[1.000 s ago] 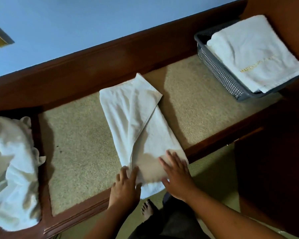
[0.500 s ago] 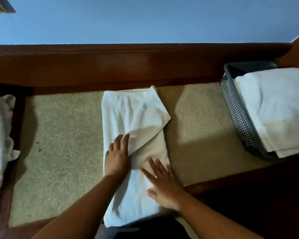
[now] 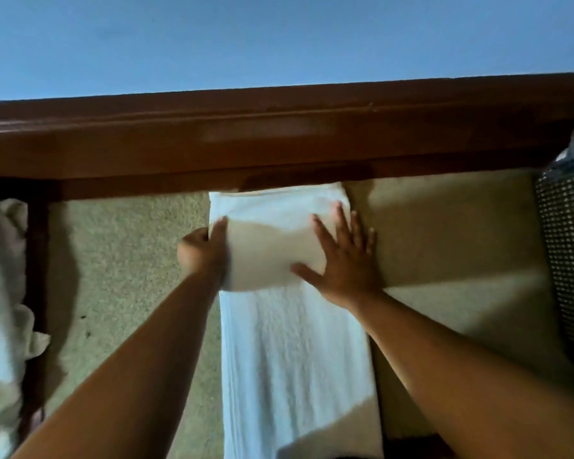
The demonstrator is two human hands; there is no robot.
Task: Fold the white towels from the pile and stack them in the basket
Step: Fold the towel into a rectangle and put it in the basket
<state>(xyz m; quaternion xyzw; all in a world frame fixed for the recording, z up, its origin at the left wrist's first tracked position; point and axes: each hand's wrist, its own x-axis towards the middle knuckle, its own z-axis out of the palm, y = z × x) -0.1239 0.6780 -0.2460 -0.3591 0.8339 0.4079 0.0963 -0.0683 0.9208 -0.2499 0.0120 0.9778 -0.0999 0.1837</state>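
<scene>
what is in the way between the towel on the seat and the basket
Nothing visible: only bare beige cushion lies between the white towel and the mesh basket at the right edge.

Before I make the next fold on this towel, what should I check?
1. Towel lies flat as one long strip on the mat: ok.
2. Right hand flat, fingers spread, on the towel's far right edge: ok.
3. Left hand gripping the far left edge: cannot tell, fingers hidden.
4. Pile lies apart from the towel: ok.
5. Basket fully in view for stacking: not ok, only its side shows at the right.
</scene>
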